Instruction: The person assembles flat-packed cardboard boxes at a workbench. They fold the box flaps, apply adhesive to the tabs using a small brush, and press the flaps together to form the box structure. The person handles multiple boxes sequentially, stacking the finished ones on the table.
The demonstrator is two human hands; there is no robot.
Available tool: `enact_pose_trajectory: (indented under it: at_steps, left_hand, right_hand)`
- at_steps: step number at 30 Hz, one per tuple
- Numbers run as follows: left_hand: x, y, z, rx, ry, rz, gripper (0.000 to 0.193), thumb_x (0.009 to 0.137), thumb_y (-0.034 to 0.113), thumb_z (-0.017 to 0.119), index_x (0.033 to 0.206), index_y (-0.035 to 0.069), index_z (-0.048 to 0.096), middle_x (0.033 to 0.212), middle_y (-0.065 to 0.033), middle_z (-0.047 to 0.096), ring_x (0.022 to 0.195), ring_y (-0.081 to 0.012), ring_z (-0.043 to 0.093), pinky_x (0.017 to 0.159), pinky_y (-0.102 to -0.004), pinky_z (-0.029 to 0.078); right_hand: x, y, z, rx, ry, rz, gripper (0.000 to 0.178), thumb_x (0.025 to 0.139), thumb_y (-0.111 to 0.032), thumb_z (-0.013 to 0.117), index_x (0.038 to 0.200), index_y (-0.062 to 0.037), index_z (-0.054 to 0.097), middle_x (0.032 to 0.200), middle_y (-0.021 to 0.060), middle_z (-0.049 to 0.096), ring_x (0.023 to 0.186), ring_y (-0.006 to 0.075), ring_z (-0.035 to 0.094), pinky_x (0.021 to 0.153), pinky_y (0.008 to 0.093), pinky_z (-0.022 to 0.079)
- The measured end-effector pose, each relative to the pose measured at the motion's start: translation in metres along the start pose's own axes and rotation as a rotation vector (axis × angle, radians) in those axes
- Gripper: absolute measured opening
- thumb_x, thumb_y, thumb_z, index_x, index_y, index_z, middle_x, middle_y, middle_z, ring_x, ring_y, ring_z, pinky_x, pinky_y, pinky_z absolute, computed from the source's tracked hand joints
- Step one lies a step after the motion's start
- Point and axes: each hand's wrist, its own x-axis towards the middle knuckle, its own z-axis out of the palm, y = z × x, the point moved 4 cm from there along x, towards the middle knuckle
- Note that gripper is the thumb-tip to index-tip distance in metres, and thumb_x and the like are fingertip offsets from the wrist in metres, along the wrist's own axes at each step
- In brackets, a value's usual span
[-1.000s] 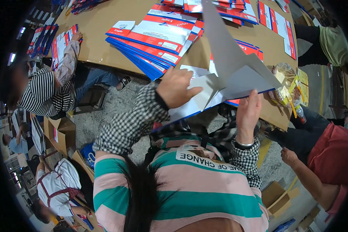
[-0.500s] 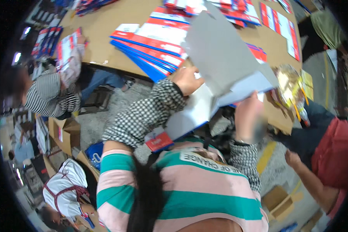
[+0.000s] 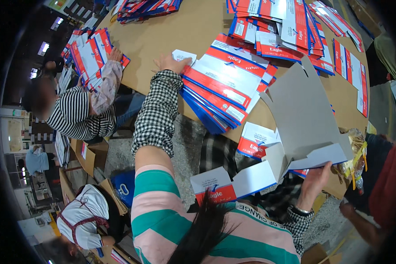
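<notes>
Head view: the right hand (image 3: 314, 181), at four o'clock, clamped an open carton (image 3: 301, 110), likely steadying it; left hand (image 3: 169, 64), at eleven, touched stacked cartons (image 3: 226, 77), grip I couldn't judge.

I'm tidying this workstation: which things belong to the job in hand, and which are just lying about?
Apparently in the job:
opened carton, held by the right hand
fanned stack of flat cartons, left hand at its end

Apparently lying about:
clear plastic bag at the table's right edge
blue item at left
</notes>
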Motion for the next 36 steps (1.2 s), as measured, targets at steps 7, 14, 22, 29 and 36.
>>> enact_pose_trajectory:
  at_steps: [7, 14, 22, 29, 36]
  left_hand:
    - [0.016, 0.058, -0.008, 0.212, -0.013, -0.357, 0.086, 0.076, 0.065, 0.056, 0.143, 0.016, 0.034, 0.147, -0.0181, 0.032, 0.136, -0.0357, 0.028, 0.109, -0.055, 0.021]
    - [0.043, 0.052, -0.002, 0.026, -0.407, 0.161, 0.058, 0.075, 0.047, 0.062, 0.123, 0.015, 0.06, 0.133, -0.0167, 0.051, 0.118, -0.0281, 0.051, 0.099, -0.038, 0.039]
    - [0.017, 0.021, -0.055, -0.642, -0.67, -0.092, 0.081, 0.07, 0.043, 0.07, 0.139, 0.013, 0.039, 0.142, -0.0108, 0.037, 0.129, -0.0279, 0.034, 0.102, -0.0582, 0.026]
    - [0.019, -0.012, -0.053, -0.889, -0.63, -0.094, 0.074, 0.072, 0.037, 0.067, 0.137, 0.013, 0.043, 0.141, -0.0068, 0.038, 0.129, -0.0252, 0.032, 0.105, -0.0574, 0.021]
    - [0.011, -0.014, -0.066, -1.003, -0.615, -0.081, 0.068, 0.075, 0.029, 0.065, 0.136, 0.009, 0.044, 0.127, -0.0076, 0.047, 0.118, -0.0239, 0.039, 0.101, -0.0548, 0.027]
  right_hand:
    - [0.008, -0.003, 0.006, -0.081, -0.006, -0.037, 0.041, 0.1, -0.029, 0.042, 0.128, 0.0013, 0.044, 0.127, 0.0092, 0.05, 0.117, 0.0196, 0.047, 0.102, 0.0373, 0.035]
    - [0.007, -0.001, 0.0, -0.088, -0.013, -0.043, 0.039, 0.101, -0.028, 0.04, 0.126, 0.0017, 0.045, 0.126, 0.0098, 0.051, 0.116, 0.0197, 0.048, 0.101, 0.0371, 0.037]
    - [0.013, 0.005, -0.011, -0.041, -0.019, 0.001, 0.039, 0.101, -0.029, 0.039, 0.126, 0.0009, 0.045, 0.126, 0.0084, 0.051, 0.117, 0.019, 0.047, 0.102, 0.0371, 0.035]
    - [0.015, 0.003, -0.009, -0.034, 0.019, 0.018, 0.039, 0.101, -0.029, 0.04, 0.127, 0.0, 0.045, 0.127, 0.0075, 0.05, 0.117, 0.0184, 0.047, 0.103, 0.0364, 0.035]
    - [0.017, 0.005, -0.015, -0.044, 0.041, 0.033, 0.043, 0.101, -0.031, 0.041, 0.13, 0.0011, 0.042, 0.131, 0.0092, 0.046, 0.121, 0.0199, 0.043, 0.105, 0.0377, 0.032]
